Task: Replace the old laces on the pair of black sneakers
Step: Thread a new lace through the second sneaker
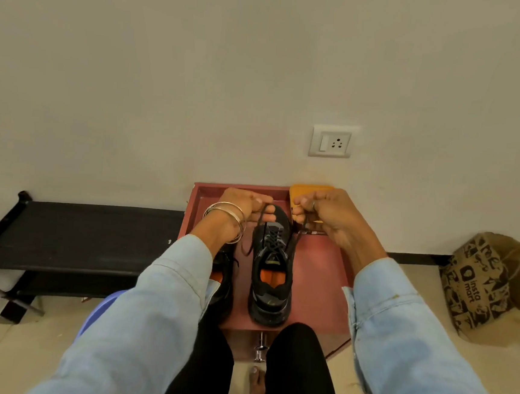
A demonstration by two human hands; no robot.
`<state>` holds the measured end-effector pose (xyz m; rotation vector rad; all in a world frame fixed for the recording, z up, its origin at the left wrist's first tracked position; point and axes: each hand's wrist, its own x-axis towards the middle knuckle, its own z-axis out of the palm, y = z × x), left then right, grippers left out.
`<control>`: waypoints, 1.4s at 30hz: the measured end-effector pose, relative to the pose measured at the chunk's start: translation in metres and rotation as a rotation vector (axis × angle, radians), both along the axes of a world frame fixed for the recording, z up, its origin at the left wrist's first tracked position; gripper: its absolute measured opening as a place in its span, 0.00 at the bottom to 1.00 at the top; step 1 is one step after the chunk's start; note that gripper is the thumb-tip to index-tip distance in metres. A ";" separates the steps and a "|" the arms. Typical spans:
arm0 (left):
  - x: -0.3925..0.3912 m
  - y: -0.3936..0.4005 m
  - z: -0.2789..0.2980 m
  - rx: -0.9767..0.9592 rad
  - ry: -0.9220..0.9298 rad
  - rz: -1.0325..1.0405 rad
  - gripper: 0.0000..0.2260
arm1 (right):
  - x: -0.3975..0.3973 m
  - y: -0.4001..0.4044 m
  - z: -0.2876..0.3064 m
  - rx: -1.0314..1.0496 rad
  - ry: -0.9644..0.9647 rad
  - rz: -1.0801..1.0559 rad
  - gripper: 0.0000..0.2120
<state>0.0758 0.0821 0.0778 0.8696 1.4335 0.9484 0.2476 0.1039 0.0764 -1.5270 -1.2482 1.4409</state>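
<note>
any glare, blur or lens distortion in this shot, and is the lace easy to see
Head view: soft, even light with no glare; wide-angle bending curves the black bench and stretches the sleeves at the bottom edge; the picture is slightly soft overall; the dark lace pinched by the left hand and right hand blends into the black sneaker.

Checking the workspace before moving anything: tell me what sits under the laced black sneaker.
The laced black sneaker stands on a reddish wooden drawer-like tray. A second black sneaker stands beside it, mostly covered by the left sleeve. The tray surface directly beneath the sole is hidden.
</note>
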 end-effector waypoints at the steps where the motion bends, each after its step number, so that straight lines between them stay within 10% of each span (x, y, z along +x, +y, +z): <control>1: 0.002 -0.002 0.010 0.010 -0.058 -0.011 0.13 | -0.001 -0.001 0.012 0.016 0.022 0.009 0.09; 6: 0.009 -0.006 0.037 0.163 -0.252 0.063 0.13 | -0.007 -0.010 0.054 0.089 0.176 0.044 0.11; 17: 0.026 -0.008 0.063 0.203 -0.233 0.118 0.17 | -0.018 -0.015 0.077 0.433 -0.131 -0.061 0.09; 42: 0.026 0.024 0.091 0.642 0.526 0.093 0.08 | -0.022 0.019 0.111 0.612 -0.202 -0.019 0.08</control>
